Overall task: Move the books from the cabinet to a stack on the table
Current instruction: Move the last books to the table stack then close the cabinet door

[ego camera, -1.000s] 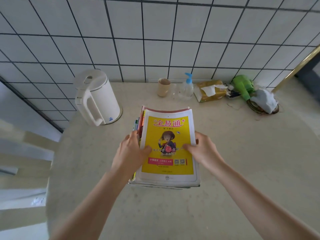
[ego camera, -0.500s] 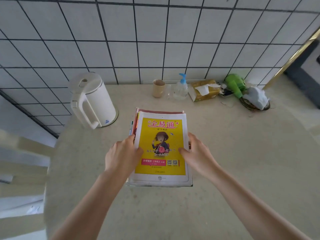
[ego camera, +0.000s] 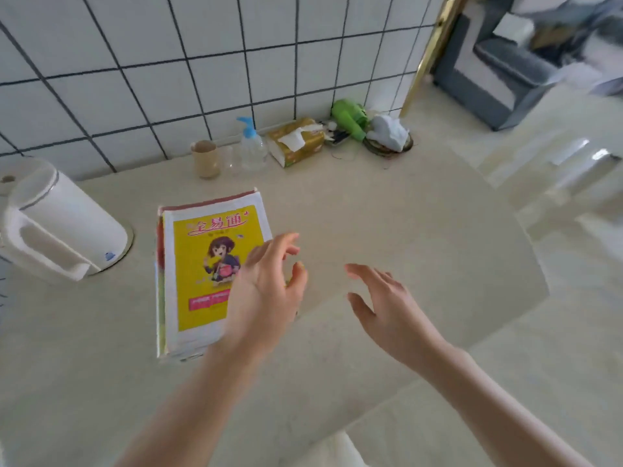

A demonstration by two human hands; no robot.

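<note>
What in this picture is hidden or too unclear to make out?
- Stack of books, head view: the left hand covers its lower right corner; how many books lie under the yellow cover cannot be counted.
- Kettle: its left side is cut off by the frame edge.
- Cabinet: not identifiable; the top right of the view is motion-blurred.
- Cover's small print: too blurred to read.
- Right hand: open over the table, holding nothing.

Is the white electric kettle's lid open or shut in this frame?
Shut. The white electric kettle stands upright on its base left of the stack of books, and its lid sits flush on the body with no gap.
</note>
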